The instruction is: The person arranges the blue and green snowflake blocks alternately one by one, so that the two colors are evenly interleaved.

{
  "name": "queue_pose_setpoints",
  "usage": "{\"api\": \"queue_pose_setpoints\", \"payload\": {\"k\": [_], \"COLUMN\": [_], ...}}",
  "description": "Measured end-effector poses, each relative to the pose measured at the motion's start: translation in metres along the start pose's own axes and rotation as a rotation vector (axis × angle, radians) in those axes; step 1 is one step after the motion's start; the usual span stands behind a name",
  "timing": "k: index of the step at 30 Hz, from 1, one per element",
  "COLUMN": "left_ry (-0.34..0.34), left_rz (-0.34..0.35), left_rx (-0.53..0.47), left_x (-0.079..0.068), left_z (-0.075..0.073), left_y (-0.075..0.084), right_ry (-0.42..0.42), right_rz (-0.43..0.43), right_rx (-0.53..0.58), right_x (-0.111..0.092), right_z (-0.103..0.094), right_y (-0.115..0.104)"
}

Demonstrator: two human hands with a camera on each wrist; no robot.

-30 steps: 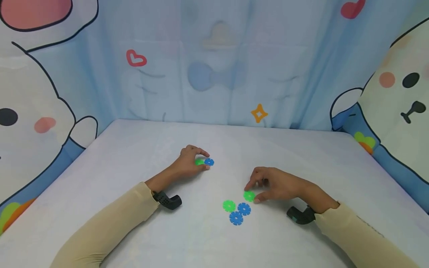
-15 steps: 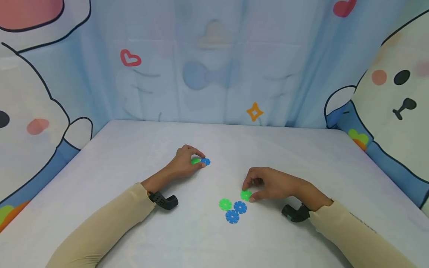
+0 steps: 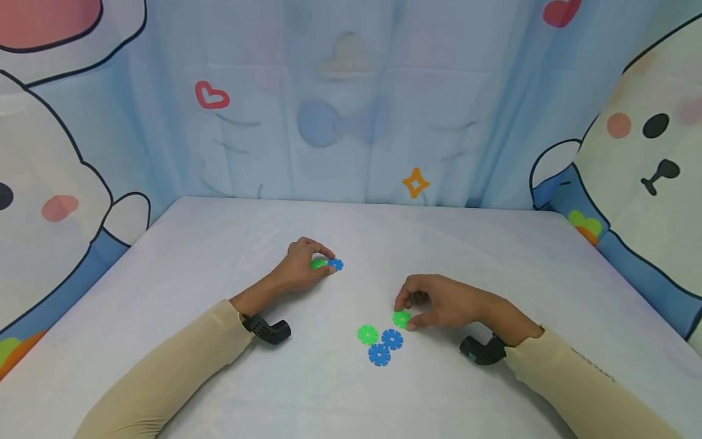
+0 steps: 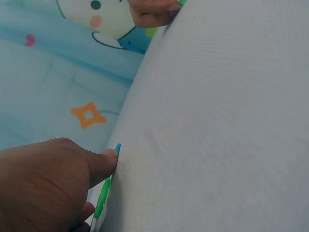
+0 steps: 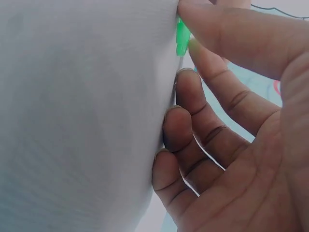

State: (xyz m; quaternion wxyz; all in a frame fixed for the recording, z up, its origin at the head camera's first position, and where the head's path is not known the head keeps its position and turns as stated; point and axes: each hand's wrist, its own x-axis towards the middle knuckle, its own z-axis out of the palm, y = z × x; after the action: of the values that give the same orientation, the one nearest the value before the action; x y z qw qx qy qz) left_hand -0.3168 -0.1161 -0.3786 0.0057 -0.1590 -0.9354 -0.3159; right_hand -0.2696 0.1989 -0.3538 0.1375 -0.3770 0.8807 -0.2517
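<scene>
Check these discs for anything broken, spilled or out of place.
Nothing stands out. The loose green disc and two blue discs lie flat on the table, with no visible damage; the left hand and right hand partly cover the other discs.

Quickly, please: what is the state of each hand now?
Left hand: pinches a blue disc, with a green disc beside it.
Right hand: pinches another green disc.

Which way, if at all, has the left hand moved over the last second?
No, not visibly: in the head view, the left hand keeps its place against the orange star; the whole picture has slid slightly left.
</scene>
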Motion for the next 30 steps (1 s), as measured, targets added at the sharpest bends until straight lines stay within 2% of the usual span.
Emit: {"api": "queue_pose_setpoints", "payload": {"k": [10, 19, 30], "left_ry": [0.003, 0.001, 0.002], "left_rz": [0.013, 0.023, 0.027], "left_rx": [-0.005, -0.014, -0.018], "left_x": [0.0, -0.0019, -0.0012], "left_z": [-0.0002, -0.0015, -0.0014], "left_y": [-0.0005, 0.0013, -0.0003], "right_ry": [-0.024, -0.032, -0.061], "right_rz": [0.029, -0.012, 0.003], "right_rx": [-0.004, 0.056, 0.064], "right_x": [0.0022, 0.0026, 0.0025], "right_z": [0.0025, 0.0007, -0.0008], "right_y": [-0.0026, -0.0028, -0.0011]}}
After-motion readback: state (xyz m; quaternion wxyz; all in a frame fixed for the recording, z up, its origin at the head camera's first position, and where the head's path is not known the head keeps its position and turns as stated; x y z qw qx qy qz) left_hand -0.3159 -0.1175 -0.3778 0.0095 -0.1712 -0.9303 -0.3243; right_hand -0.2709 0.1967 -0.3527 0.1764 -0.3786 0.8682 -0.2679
